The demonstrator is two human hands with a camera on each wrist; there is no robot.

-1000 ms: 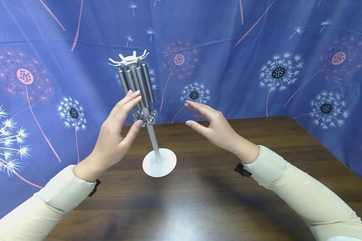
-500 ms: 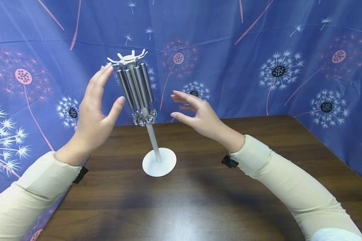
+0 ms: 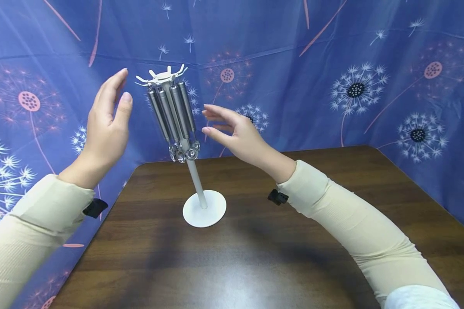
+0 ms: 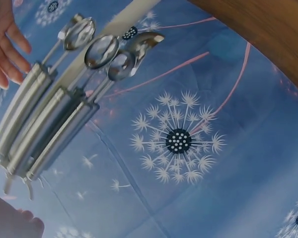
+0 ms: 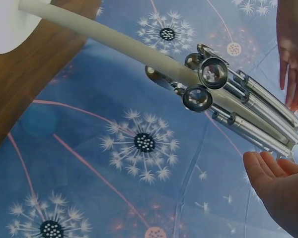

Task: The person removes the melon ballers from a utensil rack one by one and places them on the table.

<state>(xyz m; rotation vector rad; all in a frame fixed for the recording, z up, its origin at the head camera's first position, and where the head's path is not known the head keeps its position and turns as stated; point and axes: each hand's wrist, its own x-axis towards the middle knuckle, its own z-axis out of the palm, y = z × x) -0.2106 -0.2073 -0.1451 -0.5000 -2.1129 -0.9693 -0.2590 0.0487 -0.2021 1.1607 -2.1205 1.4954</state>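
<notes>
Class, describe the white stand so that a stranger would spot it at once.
Find the brown table before the blue dandelion-print curtain. On it, with its upper part between the left hand and the right hand, rises the white stand. Only it bears hooks hung with shiny metal utensils.

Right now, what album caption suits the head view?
Left hand and right hand flank a white stand hung with metal utensils.

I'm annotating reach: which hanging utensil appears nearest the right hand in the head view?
The rightmost utensil; the others showing there hang farther left.
</notes>
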